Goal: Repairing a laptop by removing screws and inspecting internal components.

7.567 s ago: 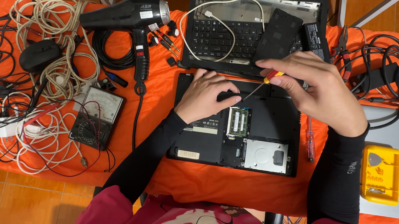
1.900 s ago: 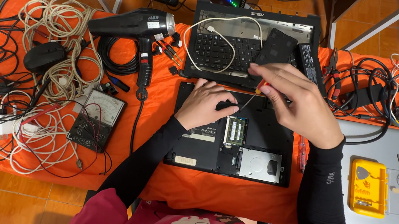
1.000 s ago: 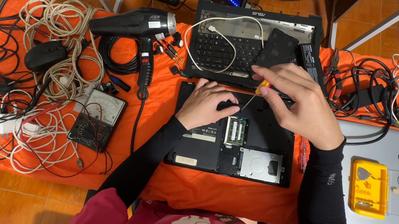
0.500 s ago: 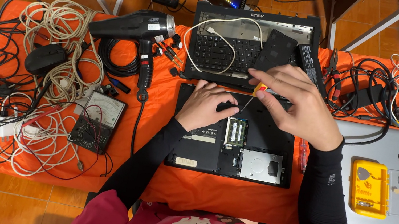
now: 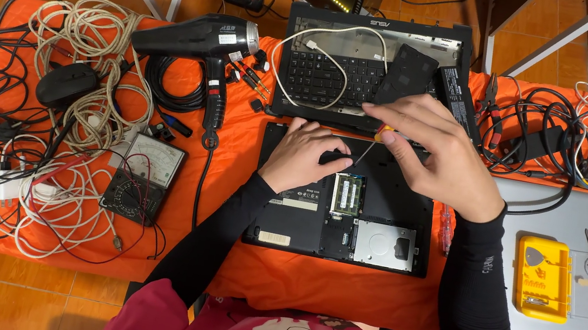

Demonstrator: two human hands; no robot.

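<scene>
Orange-handled screwdriver (image 5: 377,141) slants down-left in my right hand's (image 5: 438,161) pinch, tip over the upturned laptop (image 5: 383,204); my left hand (image 5: 301,157) rests flat, fingers curled. White rectangular label (image 5: 300,204) sits mid-base.

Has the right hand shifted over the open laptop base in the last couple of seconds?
No. The right hand still holds the screwdriver at the top edge of the upturned laptop base, just below the keyboard unit.
</scene>
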